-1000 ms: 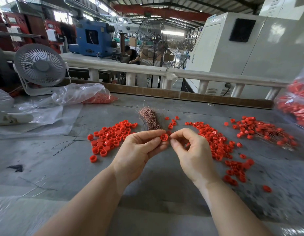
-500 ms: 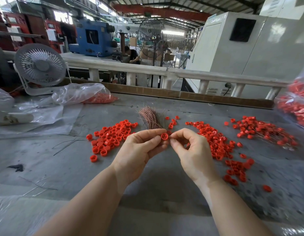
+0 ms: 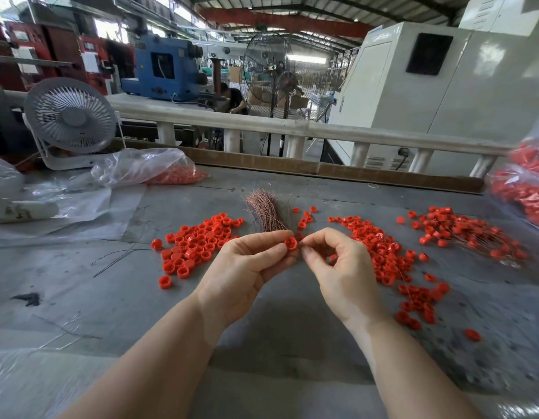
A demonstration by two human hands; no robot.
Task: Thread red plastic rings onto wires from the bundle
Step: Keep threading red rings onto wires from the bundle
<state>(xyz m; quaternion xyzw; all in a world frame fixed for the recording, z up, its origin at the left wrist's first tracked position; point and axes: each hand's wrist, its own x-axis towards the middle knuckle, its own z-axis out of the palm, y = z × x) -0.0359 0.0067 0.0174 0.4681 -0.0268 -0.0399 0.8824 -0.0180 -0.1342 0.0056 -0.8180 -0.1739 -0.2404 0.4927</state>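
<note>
The left hand [image 3: 244,267] pinches a red plastic ring [image 3: 290,244] between thumb and forefinger at the centre of the grey table [image 3: 117,297]. The right hand [image 3: 337,267], fingertips pressed together just beside the ring at 3 o'clock, pinches something too thin to make out. The copper wire bundle [image 3: 266,213] lies at 12 o'clock, loose rings [image 3: 198,243] at 9 o'clock, threaded rings [image 3: 461,234] at 2 o'clock.

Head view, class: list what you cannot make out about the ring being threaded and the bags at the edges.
- Wire at the red ring: too thin to see; right hand fingertips cover that spot.
- Bag of rings: cut off by the right edge.
- Left hand holds the wire bundle; its lower end is hidden.
</note>
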